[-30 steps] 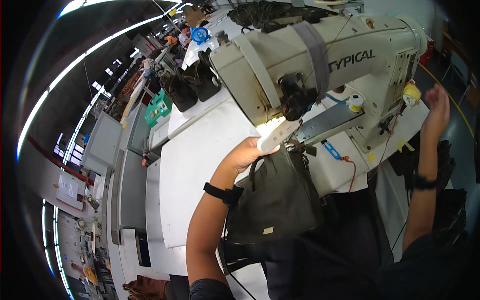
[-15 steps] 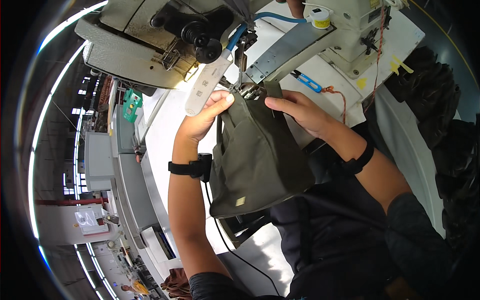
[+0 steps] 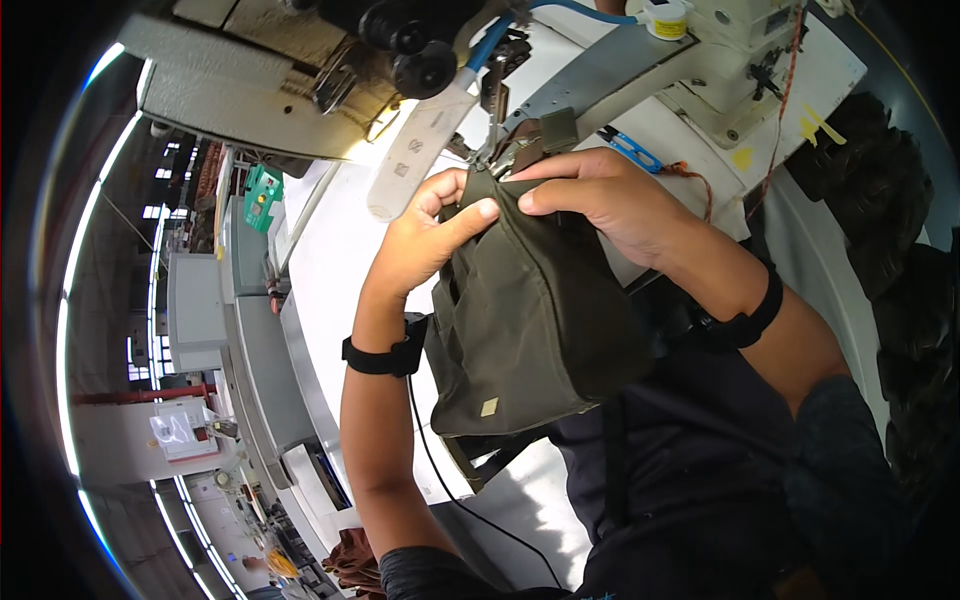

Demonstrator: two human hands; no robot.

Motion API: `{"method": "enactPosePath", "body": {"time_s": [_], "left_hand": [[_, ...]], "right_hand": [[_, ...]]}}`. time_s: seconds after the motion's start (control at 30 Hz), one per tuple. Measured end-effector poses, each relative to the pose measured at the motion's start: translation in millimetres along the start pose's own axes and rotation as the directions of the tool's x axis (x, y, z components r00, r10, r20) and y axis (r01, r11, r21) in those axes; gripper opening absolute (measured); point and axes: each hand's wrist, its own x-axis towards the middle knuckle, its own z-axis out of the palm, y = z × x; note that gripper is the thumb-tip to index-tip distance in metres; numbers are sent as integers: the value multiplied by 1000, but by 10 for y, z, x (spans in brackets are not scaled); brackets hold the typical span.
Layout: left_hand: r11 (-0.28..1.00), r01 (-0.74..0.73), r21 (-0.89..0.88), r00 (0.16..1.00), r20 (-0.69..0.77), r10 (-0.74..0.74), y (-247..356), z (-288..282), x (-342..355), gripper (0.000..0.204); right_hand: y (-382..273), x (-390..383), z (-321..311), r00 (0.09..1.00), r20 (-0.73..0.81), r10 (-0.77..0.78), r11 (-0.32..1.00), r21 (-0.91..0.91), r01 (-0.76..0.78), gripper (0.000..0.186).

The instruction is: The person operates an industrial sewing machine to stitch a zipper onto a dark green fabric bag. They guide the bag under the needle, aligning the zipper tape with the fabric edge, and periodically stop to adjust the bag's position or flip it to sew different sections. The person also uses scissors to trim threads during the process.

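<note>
Left grip (image 3: 425, 235) and right grip (image 3: 615, 210): both grasping the olive bag (image 3: 540, 315), pinching its narrow upper end. Your thumbs point toward each other on the near face, close but apart; your right index finger stretches toward 11 o'clock along the edge. Left forearm rises almost straight from 7 o'clock; right forearm slants in from 4 o'clock, elbow bent out. Black band on each.

Bag sits mid-view, its top edge at the metal presser foot (image 3: 485, 155); cannot tell whether cloth is under it. Matte, soft fabric, creased at your left, a raised seam curving down the front, flared base, small pale square tag (image 3: 489, 407) at its 7 o'clock.

Sewing machine (image 3: 250, 85), cream painted metal, at 11 o'clock. White rounded bar (image 3: 415, 160) beside your left fingers. Blue snips (image 3: 630, 150) on the white tabletop (image 3: 320, 250), toward 1 o'clock.
</note>
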Motion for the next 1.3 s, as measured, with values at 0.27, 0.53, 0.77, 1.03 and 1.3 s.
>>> {"method": "enactPosePath", "body": {"time_s": [0.27,0.53,0.77,1.03,1.3], "left_hand": [[999,-14,-40,998,-61,11,-138,-58,74,43],[993,-28,-116,999,-19,26,-69,-51,140,57],[981,-27,191,992,-114,50,-208,-199,139,28],[979,-140,147,989,-20,144,-1,-144,173,27],[983,-98,152,995,44,93,8,-211,246,30]], "right_hand": [[-51,-10,80,999,-52,13,1000,-28,-14,36],[-207,-64,103,991,-102,-83,958,-282,51,30],[-244,-45,182,798,-82,-597,517,-800,305,17],[-283,81,164,621,108,-776,156,-922,354,9],[-371,184,83,722,82,-687,183,-942,280,20]]}}
